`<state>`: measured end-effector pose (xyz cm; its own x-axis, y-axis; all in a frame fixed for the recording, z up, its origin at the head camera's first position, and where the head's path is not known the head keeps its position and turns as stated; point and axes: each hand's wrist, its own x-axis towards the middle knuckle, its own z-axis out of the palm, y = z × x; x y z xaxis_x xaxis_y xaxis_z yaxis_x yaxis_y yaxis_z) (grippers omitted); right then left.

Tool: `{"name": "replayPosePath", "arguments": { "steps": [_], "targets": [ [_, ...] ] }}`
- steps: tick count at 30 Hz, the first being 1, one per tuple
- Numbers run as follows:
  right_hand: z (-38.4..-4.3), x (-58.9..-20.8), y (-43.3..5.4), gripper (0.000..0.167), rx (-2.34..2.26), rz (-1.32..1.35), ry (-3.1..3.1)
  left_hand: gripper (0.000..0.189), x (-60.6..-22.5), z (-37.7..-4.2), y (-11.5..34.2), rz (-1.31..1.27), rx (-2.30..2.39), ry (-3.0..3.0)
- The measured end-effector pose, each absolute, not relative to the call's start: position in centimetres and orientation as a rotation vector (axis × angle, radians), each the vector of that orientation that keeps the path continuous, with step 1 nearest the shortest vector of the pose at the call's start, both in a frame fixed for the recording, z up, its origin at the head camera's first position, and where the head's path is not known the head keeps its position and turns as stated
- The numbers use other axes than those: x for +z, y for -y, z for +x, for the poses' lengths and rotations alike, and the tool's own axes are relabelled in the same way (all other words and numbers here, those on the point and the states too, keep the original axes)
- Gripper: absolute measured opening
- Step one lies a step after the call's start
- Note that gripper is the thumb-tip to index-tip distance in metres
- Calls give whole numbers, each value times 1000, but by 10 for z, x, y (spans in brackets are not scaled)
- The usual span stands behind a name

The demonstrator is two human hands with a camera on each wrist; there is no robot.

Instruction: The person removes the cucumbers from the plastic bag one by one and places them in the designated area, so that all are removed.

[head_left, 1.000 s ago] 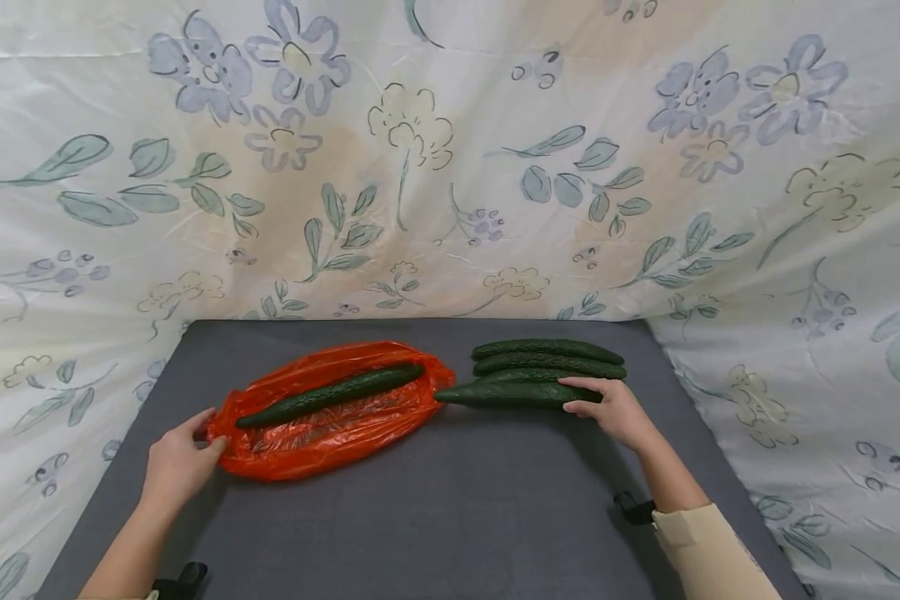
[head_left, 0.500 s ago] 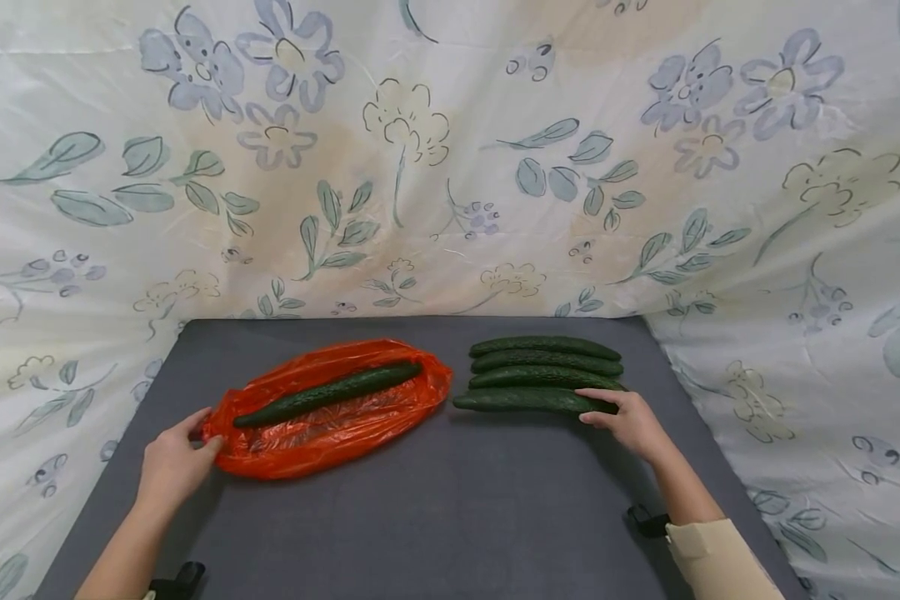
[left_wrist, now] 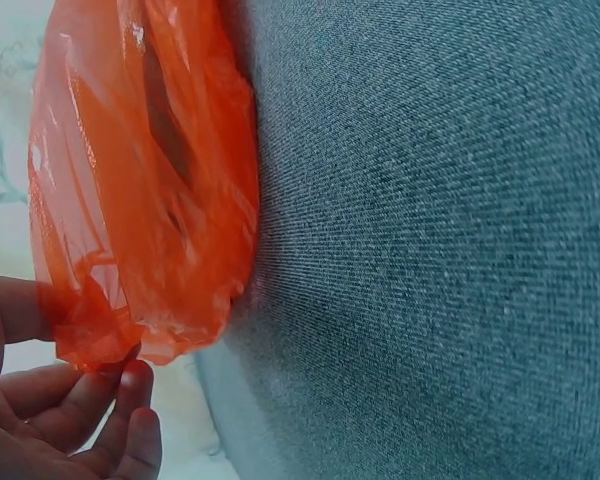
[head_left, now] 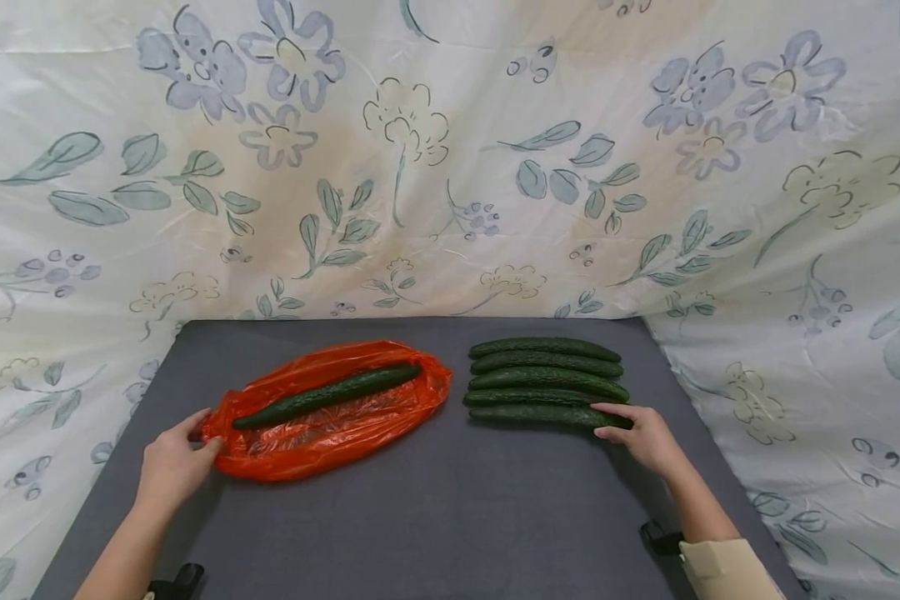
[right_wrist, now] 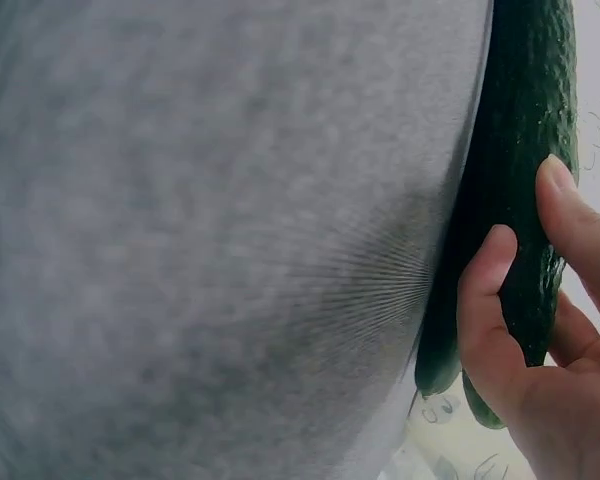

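My left hand (head_left: 176,462) pinches the left end of a crumpled red plastic bag (head_left: 307,458); the left wrist view shows the thumb and fingers gathering the bag's edge (left_wrist: 100,340). One dark green cucumber (head_left: 330,396) lies lengthwise in the bag's opening. On the right, several more cucumbers are lined up side by side, such as the far one (head_left: 543,345). My right hand (head_left: 645,437) holds the right end of the nearest cucumber (head_left: 532,414). In the right wrist view, thumb and fingers grip both sides of that cucumber (right_wrist: 525,130), with another cucumber's end beside it.
A dark grey cloth-covered table (head_left: 435,517) lies under everything. Behind it and along both sides hangs a floral sheet (head_left: 450,167). Each wrist bears a black strap mount, as on the right wrist (head_left: 662,540).
My right hand has moved right and towards me with its cucumber, away from the bag, to the row's near side. The cucumber it overlapped now shows behind it. The left hand and bag stay put.
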<state>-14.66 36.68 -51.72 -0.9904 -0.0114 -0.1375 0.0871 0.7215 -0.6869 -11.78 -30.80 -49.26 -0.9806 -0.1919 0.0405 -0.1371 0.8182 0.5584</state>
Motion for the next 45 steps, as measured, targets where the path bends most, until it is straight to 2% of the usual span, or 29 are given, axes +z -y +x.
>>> {"name": "replayPosePath", "arguments": {
  "steps": [6, 15, 36, 45],
  "targets": [
    [-149, -522, -360, 50, -967, -11, -2969, 57, -492, -118, 308, 269, -883, 2902],
    [-149, -523, -353, 47, -834, 23, -3058, 57, -492, -118, 309, 273, -882, 2911],
    [-148, -513, -364, 66, -812, 140, -2932, 60, -488, -122, 309, 307, -907, 2950],
    [-148, -520, -366, 47, -760, -33, -3023, 59, -486, -121, 306, 298, -909, 2932]
  ]
}}
